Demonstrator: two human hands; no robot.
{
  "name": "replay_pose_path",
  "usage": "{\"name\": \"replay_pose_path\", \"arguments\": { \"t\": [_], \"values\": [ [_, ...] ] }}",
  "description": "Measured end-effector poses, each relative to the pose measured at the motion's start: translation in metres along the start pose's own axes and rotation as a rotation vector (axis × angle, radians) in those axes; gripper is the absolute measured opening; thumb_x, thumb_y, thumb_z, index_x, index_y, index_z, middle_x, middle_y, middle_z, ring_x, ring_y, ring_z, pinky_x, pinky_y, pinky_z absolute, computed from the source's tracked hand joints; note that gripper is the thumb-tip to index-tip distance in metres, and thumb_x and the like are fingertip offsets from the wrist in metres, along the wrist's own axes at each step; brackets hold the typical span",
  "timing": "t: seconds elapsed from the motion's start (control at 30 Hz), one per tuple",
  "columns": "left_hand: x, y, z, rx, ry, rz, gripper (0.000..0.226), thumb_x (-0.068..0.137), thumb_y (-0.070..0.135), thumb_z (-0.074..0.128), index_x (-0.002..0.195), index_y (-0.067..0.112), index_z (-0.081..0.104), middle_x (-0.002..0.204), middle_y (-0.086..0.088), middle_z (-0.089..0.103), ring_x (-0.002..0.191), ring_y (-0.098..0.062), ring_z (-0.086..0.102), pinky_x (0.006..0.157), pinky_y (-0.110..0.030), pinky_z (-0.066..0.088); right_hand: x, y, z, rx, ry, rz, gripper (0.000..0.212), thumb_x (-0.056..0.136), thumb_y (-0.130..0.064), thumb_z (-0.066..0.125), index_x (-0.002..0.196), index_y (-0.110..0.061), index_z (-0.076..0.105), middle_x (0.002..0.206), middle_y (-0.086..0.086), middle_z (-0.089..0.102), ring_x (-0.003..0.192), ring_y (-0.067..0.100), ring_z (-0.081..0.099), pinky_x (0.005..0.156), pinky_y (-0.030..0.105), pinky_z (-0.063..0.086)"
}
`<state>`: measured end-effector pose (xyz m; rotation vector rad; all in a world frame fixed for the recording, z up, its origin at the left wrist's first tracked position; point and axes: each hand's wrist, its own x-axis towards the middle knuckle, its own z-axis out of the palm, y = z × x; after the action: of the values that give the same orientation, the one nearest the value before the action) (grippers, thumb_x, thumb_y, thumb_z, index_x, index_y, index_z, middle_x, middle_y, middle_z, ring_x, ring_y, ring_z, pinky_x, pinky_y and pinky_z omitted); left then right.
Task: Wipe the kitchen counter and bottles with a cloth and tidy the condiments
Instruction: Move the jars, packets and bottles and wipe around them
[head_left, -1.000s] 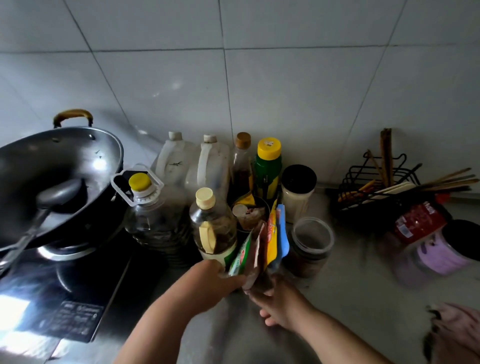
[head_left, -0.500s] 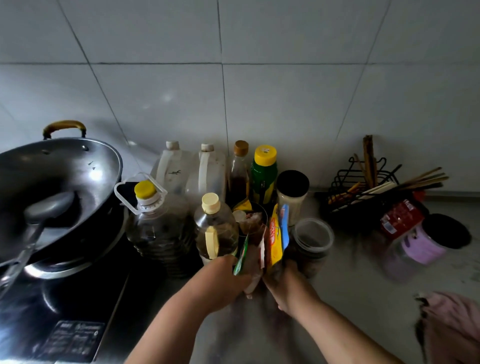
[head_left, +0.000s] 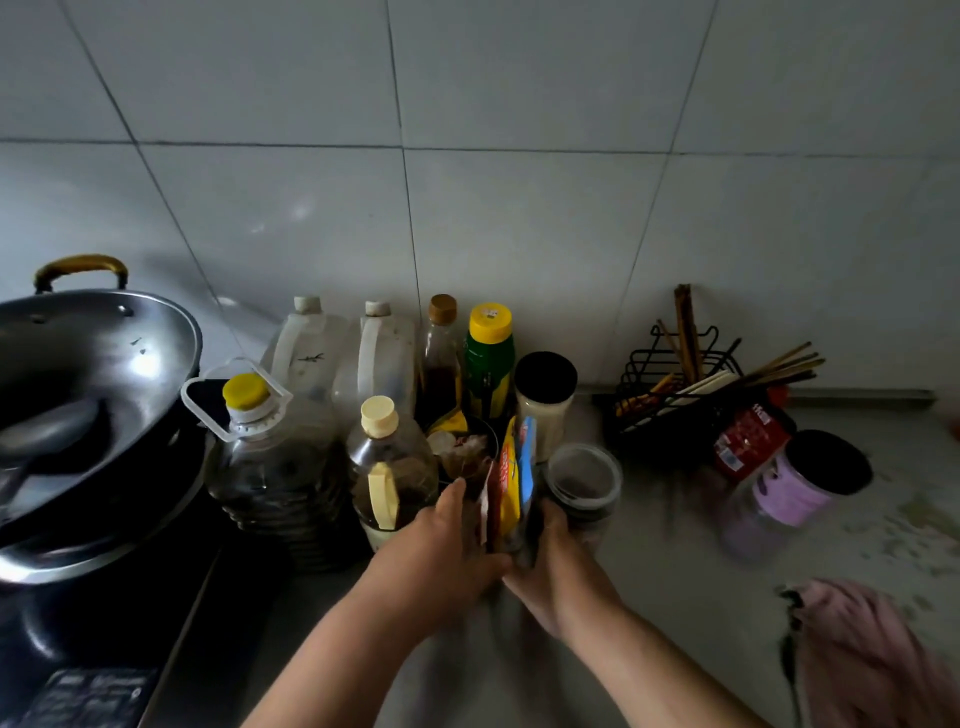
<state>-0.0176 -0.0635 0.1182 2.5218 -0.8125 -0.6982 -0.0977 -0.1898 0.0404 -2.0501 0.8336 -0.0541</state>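
Observation:
A bundle of upright condiment packets (head_left: 511, 480), red, yellow and blue, stands on the grey counter (head_left: 649, 597) in front of the bottles. My left hand (head_left: 447, 551) holds the bundle from the left, my right hand (head_left: 553, 558) holds it from the right. Behind them stand a small oil bottle with a cream cap (head_left: 387, 467), a large oil bottle with a yellow cap (head_left: 265, 457), two white jugs (head_left: 353, 358), a brown-capped bottle (head_left: 441, 353), a green bottle (head_left: 488, 358) and a black-lidded jar (head_left: 545, 400). A pink cloth (head_left: 862, 649) lies at the right.
A wok (head_left: 78, 395) sits on the black cooktop (head_left: 104, 649) at the left. A clear lidded tub (head_left: 584, 480) stands right of the packets. A black wire rack with chopsticks (head_left: 691, 384), a red jar (head_left: 748, 441) and a purple jar (head_left: 795, 488) lie at the right.
Both hands have closed in on the packets and squeezed them into a tighter upright bundle, nearer the bottles. The view has tilted up slightly.

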Motion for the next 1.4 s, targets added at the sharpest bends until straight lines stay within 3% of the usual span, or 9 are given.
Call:
{"name": "replay_pose_path", "arguments": {
  "t": [0.2,0.4,0.5,0.67,0.93,1.13,1.23,1.3,1.4],
  "values": [
    [0.012,0.027,0.015,-0.008,0.128,-0.075,0.095,0.074,0.068,0.058,0.149,0.031,0.014,0.141,-0.002,0.044,0.123,-0.022,0.050,0.097,-0.034,0.046,0.003,0.000,-0.048,-0.253,-0.088,-0.041,0.019,0.085,-0.042,0.060,0.095,-0.026,0.057,0.092,-0.001,0.071,0.081,0.019,0.068,0.073,0.037,0.057],
    [0.041,0.049,0.038,0.035,0.257,-0.250,0.061,0.081,0.063,0.048,0.134,0.032,0.042,0.121,-0.005,0.057,0.109,-0.028,0.057,0.087,-0.039,0.051,0.018,0.013,-0.107,-0.242,0.209,-0.226,0.027,0.088,-0.038,0.063,0.113,-0.030,0.056,0.098,-0.012,0.056,0.087,0.008,0.058,0.075,0.028,0.051],
    [0.048,0.051,0.045,0.014,0.310,-0.281,0.034,0.093,0.040,0.040,0.123,0.027,0.051,0.111,-0.003,0.064,0.099,-0.026,0.061,0.080,-0.041,0.054,0.036,0.028,-0.118,-0.268,0.190,-0.295,0.039,0.086,-0.038,0.066,0.121,-0.025,0.055,0.118,-0.004,0.050,0.107,0.014,0.054,0.089,0.030,0.050],
    [0.043,0.047,0.047,0.036,0.353,-0.284,0.029,0.095,0.029,0.041,0.122,0.029,0.053,0.101,0.000,0.067,0.089,-0.022,0.065,0.075,-0.040,0.056,0.067,0.039,-0.116,-0.208,-0.080,-0.250,0.079,0.083,-0.049,0.066,0.149,-0.026,0.028,0.152,0.000,0.031,0.140,0.021,0.032,0.113,0.036,0.033],
    [0.004,0.037,0.043,0.073,0.368,-0.328,0.034,0.093,0.040,0.041,0.125,0.038,0.054,0.113,0.004,0.069,0.103,-0.023,0.063,0.078,-0.030,0.051,0.067,0.043,-0.102,-0.154,-0.220,-0.294,0.076,0.069,-0.056,0.075,0.133,-0.032,0.039,0.125,-0.011,0.040,0.122,0.013,0.044,0.102,0.034,0.043],
    [-0.032,0.018,0.052,0.030,0.413,-0.382,0.033,0.091,0.050,0.040,0.121,0.046,0.055,0.106,0.008,0.071,0.100,-0.021,0.065,0.075,-0.030,0.050,0.048,0.026,-0.090,-0.274,-0.409,-0.344,0.079,0.068,-0.060,0.073,0.131,-0.036,0.033,0.131,-0.012,0.035,0.123,0.012,0.040,0.091,0.023,0.045],
    [-0.042,0.009,0.056,0.024,0.448,-0.372,0.036,0.091,0.049,0.038,0.123,0.046,0.055,0.108,0.010,0.071,0.100,-0.020,0.065,0.074,-0.030,0.050,0.054,0.017,-0.096,-0.325,-0.549,-0.282,0.079,0.067,-0.070,0.069,0.129,-0.034,0.035,0.124,-0.013,0.037,0.119,0.009,0.044,0.099,0.028,0.042],
    [-0.045,0.007,0.059,0.011,0.455,-0.346,0.042,0.087,0.053,0.033,0.120,0.044,0.058,0.106,0.012,0.071,0.097,-0.018,0.066,0.072,-0.030,0.050,0.070,0.008,-0.093,-0.289,-0.538,-0.262,0.067,0.075,-0.071,0.059,0.126,-0.032,0.043,0.118,-0.012,0.047,0.113,0.010,0.050,0.099,0.031,0.043],
    [-0.046,0.007,0.061,-0.008,0.450,-0.325,0.054,0.080,0.063,0.022,0.115,0.045,0.057,0.102,0.012,0.071,0.094,-0.017,0.065,0.071,-0.030,0.050,0.111,-0.007,-0.072,-0.247,-0.405,-0.323,0.037,0.095,-0.046,0.051,0.126,-0.027,0.051,0.118,0.001,0.061,0.100,0.015,0.057,0.091,0.034,0.047]
  ]
}}
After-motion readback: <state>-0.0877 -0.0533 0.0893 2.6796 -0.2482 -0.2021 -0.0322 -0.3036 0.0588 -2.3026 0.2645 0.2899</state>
